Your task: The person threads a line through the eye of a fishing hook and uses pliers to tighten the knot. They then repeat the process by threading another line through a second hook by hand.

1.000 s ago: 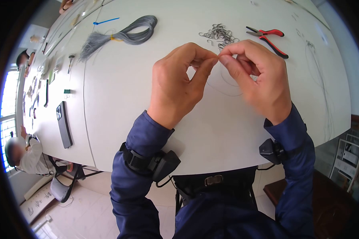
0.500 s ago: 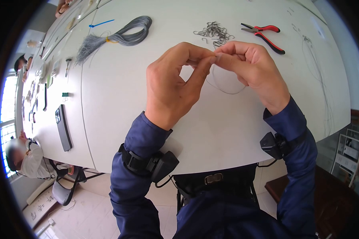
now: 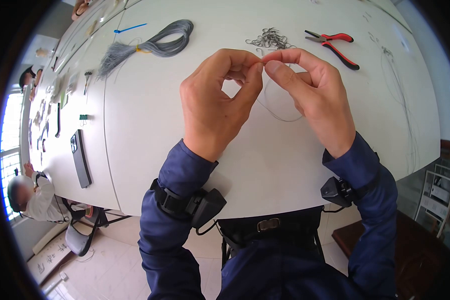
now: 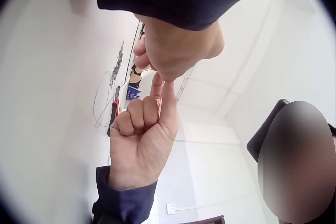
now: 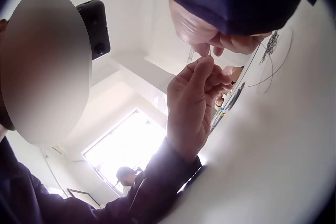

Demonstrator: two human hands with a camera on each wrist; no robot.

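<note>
Both hands meet fingertip to fingertip above the white table. My left hand pinches the thin grey line between thumb and forefinger. Beside it my right hand has thumb and forefinger together at the same spot; what lies between them is too small to tell. The line hangs in a loop below and behind the fingers, and shows in the right wrist view as a thin curve. Just beyond the fingertips lies a pile of small dark metal hooks.
Red-handled pliers lie at the back right, with thin lines farther right. At the back left are a tied grey bundle and a blue cable tie. A phone lies left; a seated person is beyond.
Both hands have shifted slightly left and away from the body, still meeting at the fingertips. The right fingers have changed their bend, and the hanging loop has moved a little.
</note>
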